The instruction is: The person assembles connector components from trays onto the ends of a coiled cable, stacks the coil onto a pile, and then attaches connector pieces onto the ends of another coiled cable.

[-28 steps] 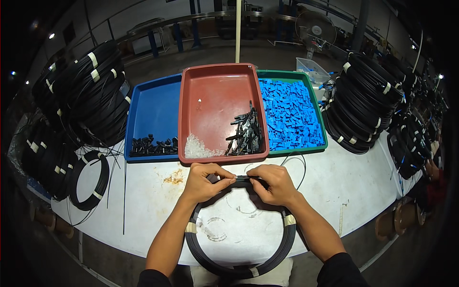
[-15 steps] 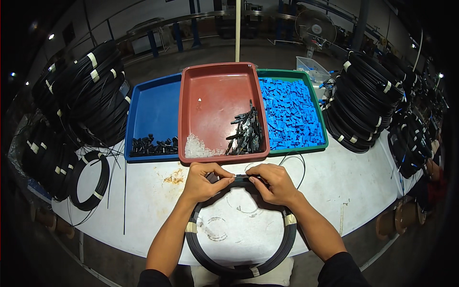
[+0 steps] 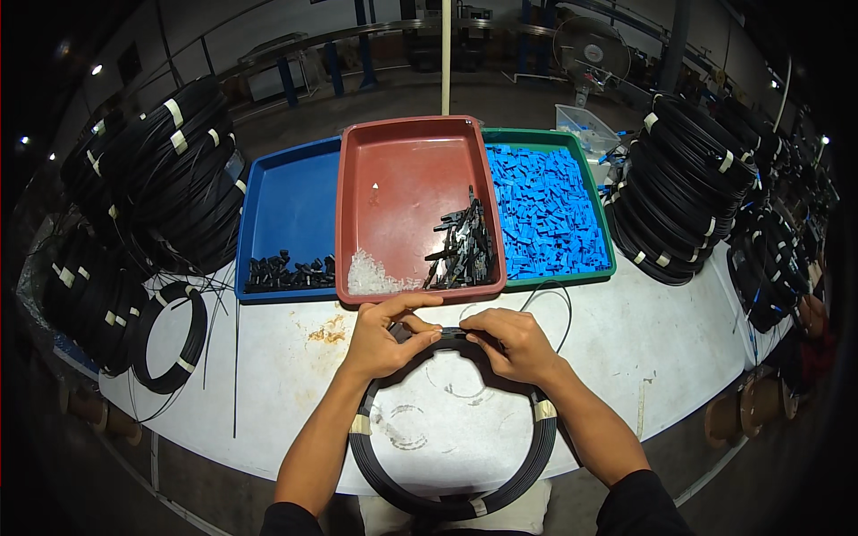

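Observation:
A coil of black cable (image 3: 362, 451), bound with pale tape, lies at the near edge of the table in front of me. Over its far side my left hand (image 3: 389, 339) and my right hand (image 3: 514, 344) meet, fingertips almost touching. A small dark piece (image 3: 454, 331), slim and too small to make out fully, sits between them. My right thumb and fingers pinch this piece. The left thumb presses toward bent fingers, with the forefinger stretched out above; whatever is in that pinch is mostly hidden.
Beyond my hands stand a blue tray (image 3: 286, 201) with black parts, a red tray (image 3: 411, 192) with clear and black pieces, and a green tray (image 3: 608, 259) full of blue connectors. Tall cable coils (image 3: 179, 179) rise at left, more coils (image 3: 684, 188) at right. A smaller coil (image 3: 192, 335) lies left.
My left forefinger has lifted and straightened away from the thumb. Both hands otherwise stay in place over the coil, and the small dark piece is still between them.

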`<state>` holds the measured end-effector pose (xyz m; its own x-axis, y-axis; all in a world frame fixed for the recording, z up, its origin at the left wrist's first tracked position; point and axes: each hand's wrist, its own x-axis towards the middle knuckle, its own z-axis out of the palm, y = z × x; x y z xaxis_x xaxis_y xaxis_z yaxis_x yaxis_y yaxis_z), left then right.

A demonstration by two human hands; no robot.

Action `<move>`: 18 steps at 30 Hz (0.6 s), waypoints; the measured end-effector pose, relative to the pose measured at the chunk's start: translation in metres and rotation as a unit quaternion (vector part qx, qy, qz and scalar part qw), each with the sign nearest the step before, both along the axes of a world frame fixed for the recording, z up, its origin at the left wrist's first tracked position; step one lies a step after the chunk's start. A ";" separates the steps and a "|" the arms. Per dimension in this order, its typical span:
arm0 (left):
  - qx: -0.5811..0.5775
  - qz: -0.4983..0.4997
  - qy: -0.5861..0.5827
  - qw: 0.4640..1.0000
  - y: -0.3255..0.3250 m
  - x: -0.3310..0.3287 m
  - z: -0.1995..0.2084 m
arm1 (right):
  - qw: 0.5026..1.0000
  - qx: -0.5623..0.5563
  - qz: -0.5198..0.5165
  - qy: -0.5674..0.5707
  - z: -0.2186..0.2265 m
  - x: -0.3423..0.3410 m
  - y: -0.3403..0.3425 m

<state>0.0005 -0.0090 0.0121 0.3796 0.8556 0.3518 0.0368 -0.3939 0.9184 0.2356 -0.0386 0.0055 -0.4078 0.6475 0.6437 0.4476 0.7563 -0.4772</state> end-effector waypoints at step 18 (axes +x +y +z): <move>0.169 -0.038 0.074 0.982 0.007 -0.002 -0.004 | 0.998 0.017 0.032 -0.052 0.004 0.000 -0.001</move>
<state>-0.0019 -0.0016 0.0080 0.5061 0.6667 0.5472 0.1187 -0.6822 0.7215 0.2360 -0.0394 0.0098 -0.5133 0.5966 0.6169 0.4437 0.7998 -0.4043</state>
